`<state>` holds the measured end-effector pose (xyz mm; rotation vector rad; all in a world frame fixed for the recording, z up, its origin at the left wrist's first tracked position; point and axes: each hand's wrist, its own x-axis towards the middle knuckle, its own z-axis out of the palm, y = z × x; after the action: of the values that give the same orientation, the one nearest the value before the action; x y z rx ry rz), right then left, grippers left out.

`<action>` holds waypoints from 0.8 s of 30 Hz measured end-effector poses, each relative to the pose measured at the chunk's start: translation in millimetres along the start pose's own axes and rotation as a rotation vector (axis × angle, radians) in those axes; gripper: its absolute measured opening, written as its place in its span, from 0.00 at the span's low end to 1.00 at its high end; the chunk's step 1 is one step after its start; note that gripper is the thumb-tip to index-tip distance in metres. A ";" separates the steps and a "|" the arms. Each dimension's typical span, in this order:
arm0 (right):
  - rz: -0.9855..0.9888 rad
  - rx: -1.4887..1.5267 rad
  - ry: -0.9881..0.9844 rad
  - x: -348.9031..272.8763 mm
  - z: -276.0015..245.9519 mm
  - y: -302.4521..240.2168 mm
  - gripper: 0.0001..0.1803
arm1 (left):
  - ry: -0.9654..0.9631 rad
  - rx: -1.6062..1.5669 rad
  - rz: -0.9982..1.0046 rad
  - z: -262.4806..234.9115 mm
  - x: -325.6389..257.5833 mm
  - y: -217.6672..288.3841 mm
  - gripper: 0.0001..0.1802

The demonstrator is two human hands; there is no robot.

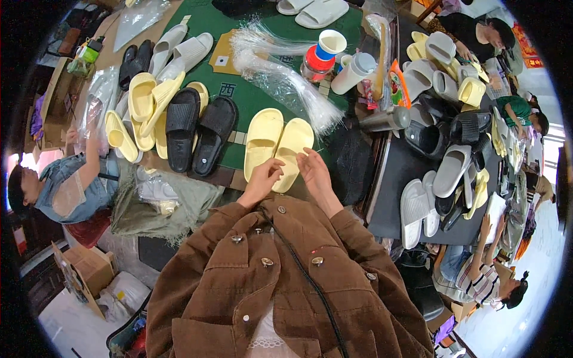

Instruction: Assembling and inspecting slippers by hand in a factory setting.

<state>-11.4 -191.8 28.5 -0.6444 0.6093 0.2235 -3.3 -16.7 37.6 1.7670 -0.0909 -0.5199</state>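
Observation:
A pair of pale yellow slides (pixel 276 145) lies side by side, soles up, on the green table mat (pixel 250 98) right before me. My left hand (pixel 262 179) rests on the heel end of the pair with fingers curled. My right hand (pixel 311 170) touches the heel of the right slide, fingers spread. Whether either hand grips a slide is unclear. A bundle of clear plastic bags (pixel 280 74) lies just beyond the slides.
Black slides (pixel 197 131) and more yellow slides (pixel 143 107) lie to the left. White slides (pixel 179 51) sit farther back. Cups and a jar (pixel 334 59) stand at the centre back. Grey, black and yellow slides (pixel 447 137) cover the right table. Other people sit left and right.

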 end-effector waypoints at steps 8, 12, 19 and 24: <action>-0.156 0.033 0.125 5.2 -27.4 -13.9 0.14 | 0.137 0.691 0.203 -42.9 -25.6 0.2 0.06; -0.044 -0.341 0.174 -0.1 -22.6 -7.6 0.10 | 0.174 0.660 0.272 -47.9 -26.7 0.1 0.06; 0.029 -0.903 -0.100 1.1 -16.1 7.8 0.06 | 0.120 0.543 0.302 -40.0 -27.4 -11.0 0.07; 0.040 -1.059 -0.166 7.0 -22.4 16.7 0.11 | -0.076 0.535 0.281 -33.4 -30.5 -10.3 0.06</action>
<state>-22.4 -192.6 1.9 -1.6133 0.3048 0.6469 -19.8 26.4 42.5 2.2053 -0.5670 -0.3761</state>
